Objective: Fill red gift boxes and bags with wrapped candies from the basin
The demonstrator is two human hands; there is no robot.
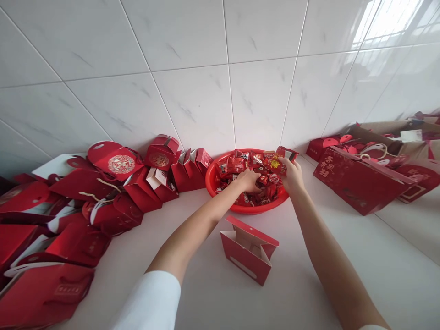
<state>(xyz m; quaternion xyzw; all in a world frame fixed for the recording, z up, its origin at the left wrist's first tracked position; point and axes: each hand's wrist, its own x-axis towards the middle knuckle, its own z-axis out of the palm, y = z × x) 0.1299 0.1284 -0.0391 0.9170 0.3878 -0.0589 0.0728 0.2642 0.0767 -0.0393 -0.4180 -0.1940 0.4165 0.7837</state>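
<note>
A round red plastic basin (pixel 247 209) against the wall holds many small red-wrapped sweets (pixel 236 164). My left hand (pixel 250 180) reaches into it from the front, fingers apart and touching the sweets; nothing shows held in them. At the basin's right side, my right hand (pixel 292 176) grips a red packet (pixel 277 164) with yellow lettering, its thumb and fingers closed on the edge. Directly in front of the basin, an upright red paper gift box (pixel 245 259) stands with its top open and pale inside showing. Its contents, if any, cannot be made out.
Many red gift boxes (pixel 115 213), some with cord handles, crowd the left side. Several small red boxes (pixel 187 172) stand between them and the basin. At the right are a large red gift bag (pixel 360 181) and more boxes. A tiled wall (pixel 192 101) rises behind the white surface (pixel 165 252).
</note>
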